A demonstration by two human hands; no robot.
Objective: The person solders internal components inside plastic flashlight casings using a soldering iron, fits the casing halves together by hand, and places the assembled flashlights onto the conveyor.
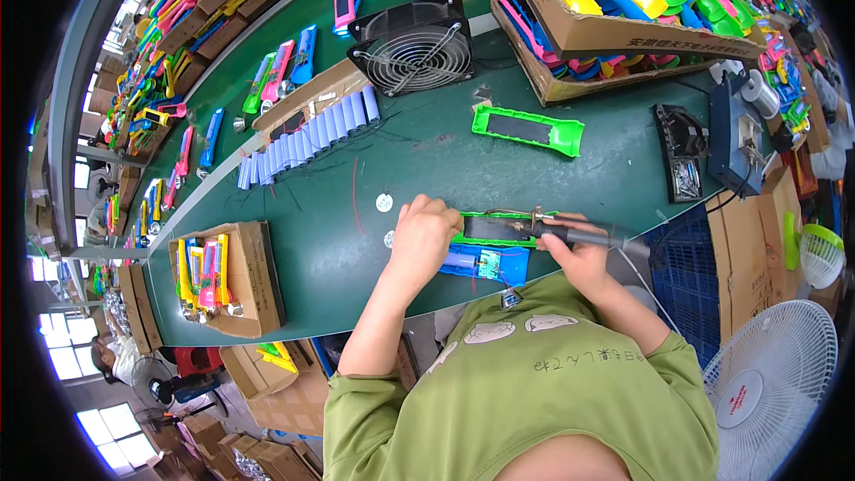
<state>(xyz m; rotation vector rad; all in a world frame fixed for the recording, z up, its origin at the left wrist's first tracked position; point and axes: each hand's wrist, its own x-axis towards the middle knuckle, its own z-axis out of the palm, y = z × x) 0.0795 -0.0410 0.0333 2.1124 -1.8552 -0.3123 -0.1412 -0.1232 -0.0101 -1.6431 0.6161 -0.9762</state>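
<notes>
Iron (570, 233) in the right hand (581, 258), blurred at the back of the handle. Curls the fingers of that hand closed about the dark grip, with the metal front end over the right end of a green case (494, 241); cannot tell whether touching it. Bunches the left hand (420, 230) at the left end of the same case, thumb and fingertips together; cannot tell whether pinching the case wall or something small. Keeps the green case between both hands, near the front edge of the bench (614, 187), open side up.

Just below, nearer the body: a blue case (515, 269) with a cell (459, 260) and a small green board (489, 264) inside, and a silver lamp head (510, 298) beside its lower edge.

Left of the hands: white discs (384, 203) and, farther left, a carton (258, 276) of upright coloured cases. Beyond: a spare case (565, 137), also green, a slanting row of blue cells (307, 138) and a black fan (419, 58). To the right: a black tray (684, 169), a blue unit (732, 147) and a spool (760, 93).
</notes>
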